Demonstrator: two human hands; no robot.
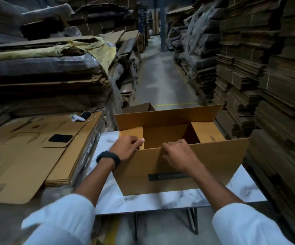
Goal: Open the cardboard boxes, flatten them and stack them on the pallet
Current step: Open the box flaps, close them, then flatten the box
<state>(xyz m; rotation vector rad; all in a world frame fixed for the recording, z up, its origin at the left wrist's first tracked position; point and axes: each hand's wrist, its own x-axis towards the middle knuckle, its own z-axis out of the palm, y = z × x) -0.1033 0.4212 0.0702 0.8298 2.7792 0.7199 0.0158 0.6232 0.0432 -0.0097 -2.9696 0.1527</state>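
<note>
A brown cardboard box (178, 156) sits on a white table (240, 188) with grey marks like marble. The box is open at the top. Its far flap (168, 115) stands up. 2 small side flaps are folded down inside, 1 on the left (132, 132) and 1 on the right (207, 131). The near flap hangs toward the person and has a dark label (168, 177) on it. The words on the label are too blurry to read.

The left hand (127, 147) is at the near left corner of the box. Its fingers curl over the edge of the left side flap and pinch it. A black band (108, 157) is on that wrist. The right hand (176, 154) rests on the top edge of the near side, close to the middle. Its fingers bend over the edge into the box and hold the cardboard. Both arms have white sleeves (60, 220).

To the left of the table is a low stack of flat boxes (28, 151). I cannot tell if a pallet is under it. A black phone (60, 138) lies on top. A white gadget (77, 118) lies farther back on the same stack, just beside a small dark pouch (86, 114).

Tall piles of flat cardboard (267, 68) stand on both sides. A grey floor (161, 76) runs between them. Another open box (139, 107) peeks out behind the first one.
</note>
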